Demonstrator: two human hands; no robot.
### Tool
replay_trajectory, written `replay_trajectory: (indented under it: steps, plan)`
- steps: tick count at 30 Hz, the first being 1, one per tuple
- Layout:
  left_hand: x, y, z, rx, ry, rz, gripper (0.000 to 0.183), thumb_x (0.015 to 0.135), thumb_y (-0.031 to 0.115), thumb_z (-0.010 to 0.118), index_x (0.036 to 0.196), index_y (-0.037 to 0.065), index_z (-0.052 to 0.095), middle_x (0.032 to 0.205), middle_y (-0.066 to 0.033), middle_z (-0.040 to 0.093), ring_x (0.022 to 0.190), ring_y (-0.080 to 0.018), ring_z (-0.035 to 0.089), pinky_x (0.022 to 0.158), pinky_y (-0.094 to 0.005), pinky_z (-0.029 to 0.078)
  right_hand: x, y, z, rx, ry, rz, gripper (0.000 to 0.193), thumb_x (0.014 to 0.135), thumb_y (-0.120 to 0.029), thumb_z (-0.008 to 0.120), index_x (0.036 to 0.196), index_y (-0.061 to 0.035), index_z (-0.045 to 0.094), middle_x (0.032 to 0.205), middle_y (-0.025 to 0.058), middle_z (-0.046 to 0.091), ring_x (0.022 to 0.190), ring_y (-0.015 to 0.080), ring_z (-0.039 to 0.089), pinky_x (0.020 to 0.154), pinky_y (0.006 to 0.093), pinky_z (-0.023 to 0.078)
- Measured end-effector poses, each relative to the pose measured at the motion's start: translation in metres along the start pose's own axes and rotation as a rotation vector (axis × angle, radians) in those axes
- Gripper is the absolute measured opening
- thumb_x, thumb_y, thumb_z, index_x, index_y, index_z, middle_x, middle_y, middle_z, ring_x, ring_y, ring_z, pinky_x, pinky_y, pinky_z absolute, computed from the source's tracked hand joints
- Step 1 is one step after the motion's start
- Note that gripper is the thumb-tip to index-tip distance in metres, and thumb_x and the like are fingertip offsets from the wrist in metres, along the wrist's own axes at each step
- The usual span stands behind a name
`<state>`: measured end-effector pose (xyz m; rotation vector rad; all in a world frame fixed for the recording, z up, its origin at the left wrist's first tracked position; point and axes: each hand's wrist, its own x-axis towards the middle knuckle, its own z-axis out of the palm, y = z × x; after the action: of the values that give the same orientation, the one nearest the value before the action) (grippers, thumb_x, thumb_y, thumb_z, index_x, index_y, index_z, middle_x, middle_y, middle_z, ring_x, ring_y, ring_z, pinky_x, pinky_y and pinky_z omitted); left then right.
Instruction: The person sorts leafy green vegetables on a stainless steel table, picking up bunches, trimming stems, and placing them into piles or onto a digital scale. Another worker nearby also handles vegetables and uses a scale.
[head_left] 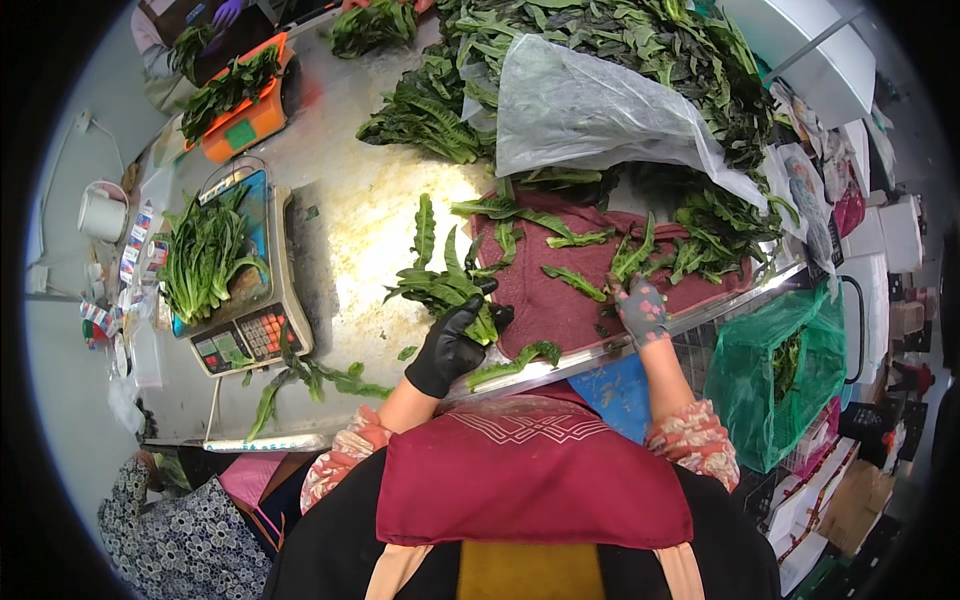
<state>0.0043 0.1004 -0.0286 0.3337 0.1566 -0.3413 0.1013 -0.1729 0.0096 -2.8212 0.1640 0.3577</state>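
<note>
In my black-gloved left hand (450,345) is a bunch of long green leaves (440,288), the fingers wrapped round its stalk end. My right hand (642,312), in a grey patterned glove, is closed at the base of a leafy green sprig (633,258) over a dark red cloth (545,300). Several loose leaves are scattered on this cloth, one single leaf (575,282) lying between my hands. Another leaf (515,365) rests along the table's front edge, near my left hand.
A scale (262,335) at left bears a bunch of greens (205,250). Beyond it stands an orange scale (245,125), with a co-worker's purple-gloved hand (228,12) nearby. A large leaf heap (640,40) lies at back, partly under white sheeting (600,110). At right hangs a green bag (775,375).
</note>
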Motion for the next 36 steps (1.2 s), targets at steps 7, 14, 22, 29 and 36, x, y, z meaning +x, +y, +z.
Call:
replay_trajectory:
  steps: [7, 14, 22, 29, 36]
  plan:
    - [0.001, -0.004, 0.017, 0.333, 0.029, -0.025, 0.041, 0.091, 0.019, 0.042, 0.128, 0.002, 0.037, 0.107, -0.0145, 0.058, 0.101, -0.0228, 0.055, 0.093, -0.0333, 0.039, 0.032, 0.042, 0.025, 0.47, 0.193, -0.052, 0.047, 0.072, -0.029, 0.062, 0.106, 0.0026, 0.051, 0.089, 0.0206, 0.062, 0.081, 0.0349, 0.06, 0.072, 0.0407, 0.047]
    - [0.001, -0.015, 0.01, 0.481, -0.011, 0.001, 0.042, 0.092, 0.022, 0.043, 0.128, 0.002, 0.037, 0.105, -0.0136, 0.059, 0.101, -0.0223, 0.055, 0.089, -0.0326, 0.041, 0.0, 0.011, -0.004, 1.704, -0.319, -0.084, 0.029, 0.083, -0.025, 0.057, 0.101, -0.0034, 0.051, 0.097, 0.0148, 0.059, 0.065, 0.0155, 0.058, 0.051, 0.0235, 0.049]
    - [-0.002, -0.019, -0.006, 1.448, -0.342, 0.633, 0.047, 0.088, 0.023, 0.048, 0.13, 0.005, 0.038, 0.115, -0.0145, 0.055, 0.102, -0.0232, 0.055, 0.087, -0.0347, 0.042, -0.064, -0.079, 0.016, 0.33, -0.359, -0.789, 0.036, 0.079, -0.017, 0.059, 0.11, -0.0018, 0.05, 0.099, 0.019, 0.057, 0.085, 0.0302, 0.059, 0.069, 0.0373, 0.048]
    - [-0.011, -0.023, -0.013, 0.571, 0.031, 0.339, 0.046, 0.087, 0.009, 0.049, 0.129, 0.001, 0.035, 0.116, -0.0089, 0.051, 0.108, -0.0188, 0.05, 0.093, -0.0353, 0.04, 0.1, -0.032, 0.007, 0.653, 0.218, -0.564, 0.025, 0.075, -0.007, 0.058, 0.1, -0.0038, 0.057, 0.099, 0.0152, 0.058, 0.085, 0.0285, 0.058, 0.065, 0.0392, 0.047]
    - [-0.016, -0.021, 0.022, 0.279, 0.104, 0.188, 0.041, 0.09, 0.016, 0.038, 0.128, -0.001, 0.037, 0.117, -0.0135, 0.051, 0.109, -0.0237, 0.05, 0.098, -0.0368, 0.036, 0.137, -0.071, -0.016, -0.263, 0.299, -0.498, 0.036, 0.071, -0.022, 0.066, 0.099, -0.0031, 0.054, 0.093, 0.0194, 0.057, 0.089, 0.035, 0.055, 0.072, 0.0414, 0.046]
